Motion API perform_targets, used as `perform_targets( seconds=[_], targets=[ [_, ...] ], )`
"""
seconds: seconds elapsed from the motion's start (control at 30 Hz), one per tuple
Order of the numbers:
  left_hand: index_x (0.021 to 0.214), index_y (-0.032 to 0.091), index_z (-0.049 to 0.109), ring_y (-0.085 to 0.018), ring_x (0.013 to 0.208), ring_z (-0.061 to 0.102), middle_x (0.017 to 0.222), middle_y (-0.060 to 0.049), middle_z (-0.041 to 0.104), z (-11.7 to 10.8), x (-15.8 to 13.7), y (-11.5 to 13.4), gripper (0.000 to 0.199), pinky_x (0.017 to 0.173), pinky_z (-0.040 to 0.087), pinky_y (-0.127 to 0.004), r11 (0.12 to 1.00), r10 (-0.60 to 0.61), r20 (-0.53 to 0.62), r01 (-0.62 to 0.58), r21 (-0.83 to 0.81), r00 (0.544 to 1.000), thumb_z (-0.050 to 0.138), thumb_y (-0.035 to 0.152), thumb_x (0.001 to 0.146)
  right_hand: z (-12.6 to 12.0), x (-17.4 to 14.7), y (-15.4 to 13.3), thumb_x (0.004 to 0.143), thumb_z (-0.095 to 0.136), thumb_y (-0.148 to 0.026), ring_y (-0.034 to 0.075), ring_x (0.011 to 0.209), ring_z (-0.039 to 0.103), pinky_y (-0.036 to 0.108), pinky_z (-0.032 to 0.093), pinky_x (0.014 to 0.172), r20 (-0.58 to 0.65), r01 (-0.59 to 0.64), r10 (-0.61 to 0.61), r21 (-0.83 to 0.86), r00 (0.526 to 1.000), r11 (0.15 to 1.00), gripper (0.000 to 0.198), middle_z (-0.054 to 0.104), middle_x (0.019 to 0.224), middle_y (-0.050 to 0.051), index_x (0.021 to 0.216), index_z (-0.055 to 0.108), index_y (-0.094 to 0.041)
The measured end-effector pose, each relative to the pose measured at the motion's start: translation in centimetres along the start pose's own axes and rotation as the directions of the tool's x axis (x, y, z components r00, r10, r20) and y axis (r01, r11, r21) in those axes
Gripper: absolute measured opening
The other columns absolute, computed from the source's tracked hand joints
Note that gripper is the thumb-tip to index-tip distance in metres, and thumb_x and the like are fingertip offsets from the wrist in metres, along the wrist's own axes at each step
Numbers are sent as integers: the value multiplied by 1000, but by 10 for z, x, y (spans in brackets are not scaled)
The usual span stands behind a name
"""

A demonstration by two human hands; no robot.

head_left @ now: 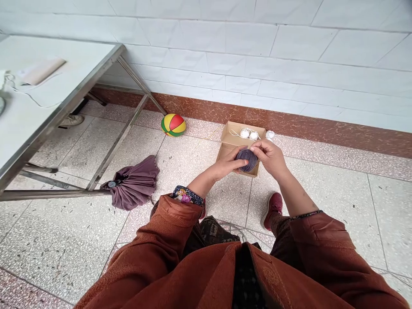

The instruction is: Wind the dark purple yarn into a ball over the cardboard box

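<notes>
A dark purple ball of yarn (246, 160) is held in front of me above an open cardboard box (224, 151). My left hand (227, 166) is wrapped round its left side, with the thumb across the front. At the ball's upper right edge, my right hand (269, 158) pinches the yarn between thumb and fingers; whether it has a loose end I cannot tell. Behind the ball, two small white yarn balls (249, 134) lie by the raised lid of the box. Another white yarn ball (270, 135) sits on the floor just right of it.
A red, yellow and green ball (173, 125) rests on the floor by the tiled wall (206, 71). To the left, a folded purple umbrella (137, 182) lies beside a metal-framed table (74, 51). My red shoe (273, 210) stands below my right hand.
</notes>
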State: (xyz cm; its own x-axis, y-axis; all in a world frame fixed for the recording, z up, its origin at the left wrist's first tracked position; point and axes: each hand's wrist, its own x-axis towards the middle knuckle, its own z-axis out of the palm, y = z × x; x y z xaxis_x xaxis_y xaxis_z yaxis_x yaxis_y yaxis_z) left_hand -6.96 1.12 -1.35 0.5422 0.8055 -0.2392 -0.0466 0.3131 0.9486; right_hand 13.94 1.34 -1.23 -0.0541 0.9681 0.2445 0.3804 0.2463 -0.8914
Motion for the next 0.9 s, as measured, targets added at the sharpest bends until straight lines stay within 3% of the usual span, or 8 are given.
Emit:
perform_targets(
  seconds=[0.13,0.33,0.5,0.67,0.73,0.9],
  targets=[
    [153,28,54,-17,80,65,119,-9,71,1,-2,0,75,66,46,-29,968,-52,66,66,-243,996,75,43,82,8,1,11,98,66,-48,23,78,62,38,51,77,-32,-17,15,-88,999,996,28,71,82,4,82,69,-26],
    [134,22,63,-19,81,66,108,-8,74,-2,1,6,64,69,48,-32,887,4,49,19,-462,999,74,43,75,14,-2,21,100,61,-39,24,78,63,37,50,75,65,3,7,-162,998,987,20,71,83,5,88,71,-26],
    [128,25,63,-19,94,69,116,-7,73,-8,5,10,59,79,52,-31,898,64,-155,-124,-423,986,84,46,77,15,-8,15,101,62,-36,26,86,67,39,52,79,186,91,-52,-210,981,974,19,73,89,7,88,71,-26],
    [126,25,65,-18,97,68,120,-6,73,-19,12,2,59,82,52,-29,973,29,-400,-117,-197,916,91,40,75,9,-11,-10,102,65,-42,23,82,67,39,53,82,314,145,-124,-46,941,988,21,75,89,4,91,75,-27],
    [124,24,68,-19,99,67,117,-6,74,-18,12,-1,59,87,52,-31,991,59,-373,-99,-89,926,93,36,72,4,-10,-17,101,66,-43,22,80,66,39,53,81,269,123,-119,3,956,992,21,75,88,3,91,75,-28],
    [115,20,72,-19,98,65,107,-6,74,-1,6,-4,52,96,50,-37,996,84,-69,-84,0,994,92,36,70,-1,-3,-12,99,68,-38,23,83,66,41,52,84,-19,93,-93,-22,995,995,19,73,85,3,83,71,-27]
  ],
)
